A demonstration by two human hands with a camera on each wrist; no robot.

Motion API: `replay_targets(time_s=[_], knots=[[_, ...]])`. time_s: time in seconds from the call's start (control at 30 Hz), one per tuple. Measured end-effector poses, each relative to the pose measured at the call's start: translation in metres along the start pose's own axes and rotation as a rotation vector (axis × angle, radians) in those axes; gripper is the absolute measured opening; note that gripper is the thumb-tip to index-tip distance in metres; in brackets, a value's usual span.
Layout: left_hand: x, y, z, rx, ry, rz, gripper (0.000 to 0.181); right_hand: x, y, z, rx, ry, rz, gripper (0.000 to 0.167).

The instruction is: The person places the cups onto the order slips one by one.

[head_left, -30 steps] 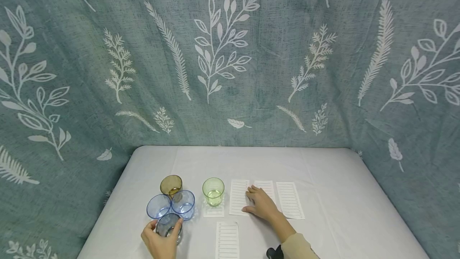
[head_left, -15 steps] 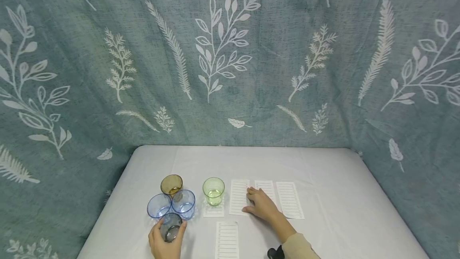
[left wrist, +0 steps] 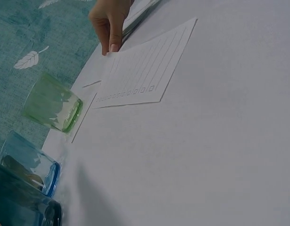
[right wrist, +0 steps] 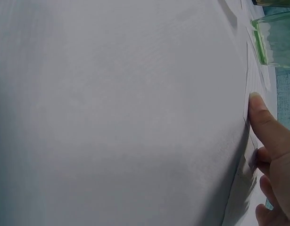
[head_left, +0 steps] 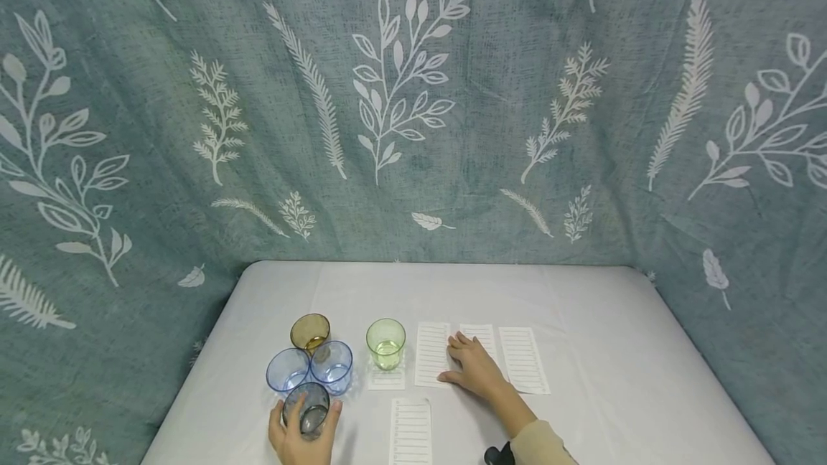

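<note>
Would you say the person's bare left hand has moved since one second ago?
Yes, slightly: the left hand has shifted right, toward the stationary frontmost rectangular white lined paper.

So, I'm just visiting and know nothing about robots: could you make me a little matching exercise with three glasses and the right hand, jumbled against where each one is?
1. Green glass
2. Amber glass
3. Grey glass
4. Right hand

A. Behind the two blue glasses
B. Touching a lined slip
C. Standing apart from the other glasses
D. Held by the left hand

Right pairs: 1-C, 2-A, 3-D, 4-B.
</note>
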State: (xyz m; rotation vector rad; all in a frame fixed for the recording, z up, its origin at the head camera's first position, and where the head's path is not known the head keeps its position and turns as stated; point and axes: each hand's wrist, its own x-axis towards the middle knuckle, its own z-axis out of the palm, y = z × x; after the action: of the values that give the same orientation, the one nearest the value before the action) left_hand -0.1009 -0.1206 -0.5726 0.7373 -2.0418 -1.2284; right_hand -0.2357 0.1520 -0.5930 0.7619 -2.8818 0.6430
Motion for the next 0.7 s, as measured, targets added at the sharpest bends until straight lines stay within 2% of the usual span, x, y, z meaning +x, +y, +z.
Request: replay_targets(time_s=[0.07,0.17,0.27,0.33,0.43,0.53,0.63,0.7], knots=[[-0.002,-0.003,0.002,-0.007,0.026,0.055,0.058,0.000,0.000,-0.001,0.003,-0.001,0.003,0.063],[-0.003,-0.009,0.007,-0.045,0.095,0.174,0.063,-0.002,-0.001,-0.002,0.005,0.002,0.002,0.063],[-0.003,-0.013,0.011,-0.082,0.163,0.278,0.077,-0.003,-0.002,-0.002,0.003,-0.004,0.009,0.063],[-0.003,-0.014,0.013,-0.092,0.186,0.314,0.090,-0.004,-0.003,-0.002,0.007,-0.011,0.019,0.064],[-0.002,-0.015,0.013,-0.086,0.186,0.316,0.100,-0.005,-0.004,-0.003,0.016,-0.013,0.030,0.065],[-0.002,-0.018,0.011,-0.064,0.159,0.293,0.100,-0.006,-0.004,-0.002,0.016,-0.002,0.031,0.064],[-0.003,-0.020,0.008,-0.041,0.118,0.242,0.102,-0.006,-0.004,-0.002,0.014,0.009,0.031,0.063],[-0.003,-0.021,0.006,-0.025,0.083,0.186,0.103,-0.006,-0.005,-0.003,0.017,0.012,0.033,0.062]])
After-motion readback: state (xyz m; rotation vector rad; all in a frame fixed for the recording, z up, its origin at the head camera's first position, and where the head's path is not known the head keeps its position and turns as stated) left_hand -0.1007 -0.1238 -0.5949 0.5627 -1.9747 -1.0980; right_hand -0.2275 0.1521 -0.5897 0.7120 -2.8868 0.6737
